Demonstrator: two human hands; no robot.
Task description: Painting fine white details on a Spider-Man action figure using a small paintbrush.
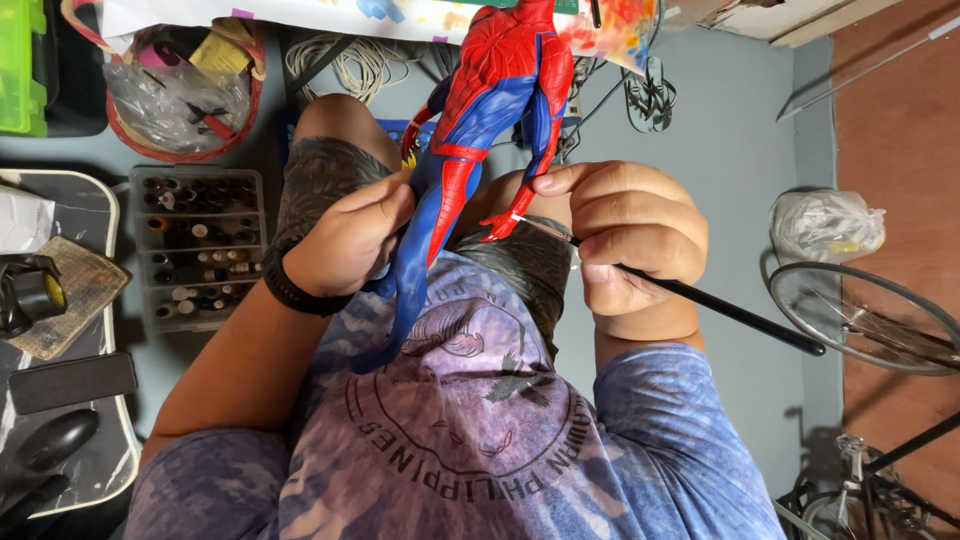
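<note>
The left hand [350, 240] is gripping the red-and-blue action figure [480, 130] by its legs, while the right hand [630, 235], fingers curled shut, is holding a thin paintbrush [700, 300] against the figure's hand. A paint-bottle tray [200, 245] is sitting left of the figure, and a bicycle wheel [870, 320] is lying far right.

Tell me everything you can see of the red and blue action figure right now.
The action figure is a red and blue costumed figure, seemingly glossy plastic, seen from behind with dark web lines on its red back. It lies head away from the person, above their lap. The left hand grips its blue legs; the right hand holds a thin black paintbrush whose tip meets the figure's red hand.
</note>
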